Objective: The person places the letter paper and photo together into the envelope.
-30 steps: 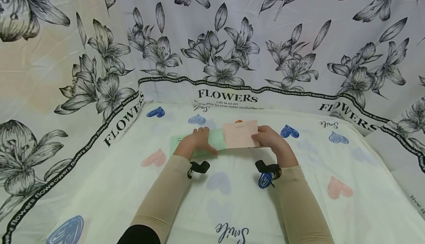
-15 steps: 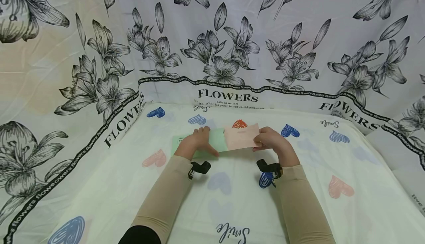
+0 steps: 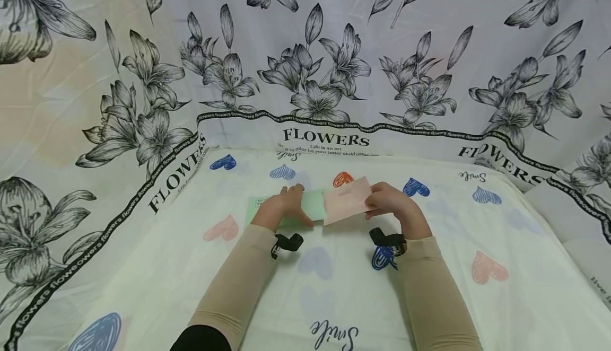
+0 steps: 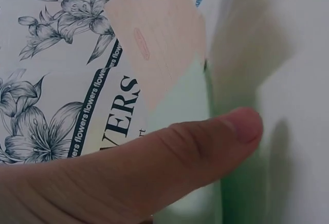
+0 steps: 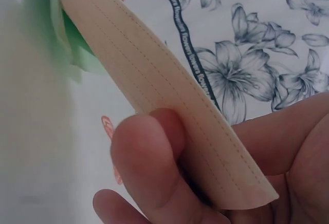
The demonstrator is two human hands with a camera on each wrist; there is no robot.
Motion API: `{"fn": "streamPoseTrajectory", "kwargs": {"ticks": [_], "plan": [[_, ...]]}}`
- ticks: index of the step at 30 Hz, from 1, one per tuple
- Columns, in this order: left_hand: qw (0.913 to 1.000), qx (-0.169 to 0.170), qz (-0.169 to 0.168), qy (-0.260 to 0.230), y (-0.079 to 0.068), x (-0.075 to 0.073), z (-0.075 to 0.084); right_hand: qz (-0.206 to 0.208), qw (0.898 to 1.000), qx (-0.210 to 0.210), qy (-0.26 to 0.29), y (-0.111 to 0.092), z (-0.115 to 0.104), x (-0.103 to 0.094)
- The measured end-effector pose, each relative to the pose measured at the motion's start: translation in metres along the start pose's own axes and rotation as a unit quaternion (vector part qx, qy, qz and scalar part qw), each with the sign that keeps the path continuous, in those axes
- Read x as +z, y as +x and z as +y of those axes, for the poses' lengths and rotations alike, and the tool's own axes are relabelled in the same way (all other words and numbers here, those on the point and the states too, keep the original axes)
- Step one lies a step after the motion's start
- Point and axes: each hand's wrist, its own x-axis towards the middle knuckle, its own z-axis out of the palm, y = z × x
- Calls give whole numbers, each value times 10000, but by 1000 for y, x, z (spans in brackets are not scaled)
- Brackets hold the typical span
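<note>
Near the middle of the bed-like surface, my left hand (image 3: 282,208) grips a pale green paper piece (image 3: 312,205) with a small printed box near its left corner. The thumb (image 4: 205,136) lies across its face in the left wrist view. My right hand (image 3: 393,205) pinches the right end of a light pink paper slip (image 3: 347,200) between thumb and fingers. Rows of dashed lines run along the slip (image 5: 154,70) in the right wrist view, where it bends slightly. Slanting, with its left end lower, the slip meets the right end of the green paper.
Beneath the hands spreads a white cloth (image 3: 305,298) printed with hearts and the word Smile. A flower-printed curtain (image 3: 329,64) with a black border rises behind and at both sides. Each wrist carries a black camera mount (image 3: 288,242).
From lying nearly level, the pink slip has tilted, its left end dropping toward me at the green paper's right edge. The right hand shifted slightly; the left hand stayed in place.
</note>
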Motion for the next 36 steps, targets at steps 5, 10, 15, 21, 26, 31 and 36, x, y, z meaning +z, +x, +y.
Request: {"fn": "streamPoseTrajectory", "kwargs": {"ticks": [5,10,15,21,26,31,36], "plan": [[9995,260,-11,198,2,1,0,-33,10000,8,37,3,1,2],[9979,514,151,370,3,0,0,87,9999,-40,-68,4,2,-2],[9976,569,142,376,2,-2,-1,523,9981,-321,-108,4,3,-6],[9980,492,189,348,1,-3,-2,838,9931,-819,-96,6,1,-1],[9980,471,365,231,0,-5,-1,456,9952,-860,50,6,-2,5],[9975,466,487,197,1,-8,-2,205,9973,-648,283,4,-5,6],[9976,470,494,149,-1,-7,0,154,9988,-207,420,0,-6,6]]}}
